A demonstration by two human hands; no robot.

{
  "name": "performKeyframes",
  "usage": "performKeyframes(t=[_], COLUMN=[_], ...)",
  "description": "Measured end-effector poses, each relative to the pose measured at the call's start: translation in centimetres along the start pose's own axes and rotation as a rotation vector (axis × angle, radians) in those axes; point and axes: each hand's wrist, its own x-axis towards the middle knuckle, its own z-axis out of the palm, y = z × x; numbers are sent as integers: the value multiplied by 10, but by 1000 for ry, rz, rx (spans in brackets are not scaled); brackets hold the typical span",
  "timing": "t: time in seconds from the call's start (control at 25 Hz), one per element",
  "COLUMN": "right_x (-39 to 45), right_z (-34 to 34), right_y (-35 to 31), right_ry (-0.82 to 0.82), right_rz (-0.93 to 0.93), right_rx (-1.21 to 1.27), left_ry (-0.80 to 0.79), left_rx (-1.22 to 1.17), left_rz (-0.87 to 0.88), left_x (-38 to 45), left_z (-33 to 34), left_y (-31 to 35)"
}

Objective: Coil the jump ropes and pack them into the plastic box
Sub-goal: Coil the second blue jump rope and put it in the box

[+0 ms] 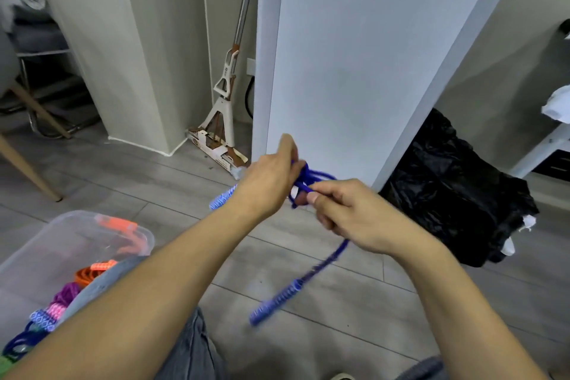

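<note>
Both hands hold the blue jump rope [311, 177] up between them, left hand [268, 185] gripping the bundled loops and right hand [348, 213] with its fingers [320, 196] pinching a strand, likely to wrap it tight. One handle [277, 299] dangles over the grey wood floor [308, 256]; the plastic box [61, 244], low left, already holds other ropes, with a mop [228, 86] and a black bag [456, 188] by the wall.

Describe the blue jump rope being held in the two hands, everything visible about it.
The blue jump rope is a deep blue cord that looks woven, with patterned blue and white handles. Its loops are bunched between the two hands, above the grey floor. The left hand holds the bundle from the left; the right hand pinches a strand at its front. One handle pokes out beside the left wrist. A loose length hangs below the right hand, ending in the other handle, blurred, apparently not touching the floor.
</note>
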Motion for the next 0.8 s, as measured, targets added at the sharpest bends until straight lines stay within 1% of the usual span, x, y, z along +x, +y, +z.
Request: performKeyframes(t=[0.04,0.08,0.12,0.16,0.2,0.28,0.32,0.36,0.4,0.44,0.52,0.6,0.64,0.68,0.8], right_x=[-3,-6,-7,-9,-11,-9,-7,-4,-1,2,9,13,14,14,5], right_z=[-9,-19,-29,-37,-43,-45,-44,-41,-36,-30,-19,-13,-11,-9,-1], right_y=[-2,0,4,8,11,13,12,11,10,11,16,17,17,16,7], right_ry=[68,166,265,350,418,497,493,450,388,312,213,190,179,154,4], right_rz=[-46,-75,-74,-78,-87,-116,-116,-107,-90,-58,8,63,82,91,84], right_rx=[-134,-207,-190,-128,-51,124,225,331,402,441,395,340,314,291,211], left_ry=[-97,-196,-282,-345,-399,-515,-570,-598,-588,-542,-364,-172,-84,1,170], left_rx=[59,51,-24,-167,-363,-787,-972,-1128,-1265,-1377,-1499,-1512,-1456,-1321,-662], left_rz=[45,78,93,88,64,1,-28,-47,-71,-113,-239,-353,-390,-402,-351], left_x=[-2,-4,-7,-9,-11,-16,-18,-18,-18,-18,-10,-2,2,4,2], left_z=[1,0,-2,-6,-10,-19,-22,-24,-24,-24,-22,-20,-18,-15,-6], left_y=[-1,-1,-1,1,4,14,18,22,26,29,26,16,10,4,-2])
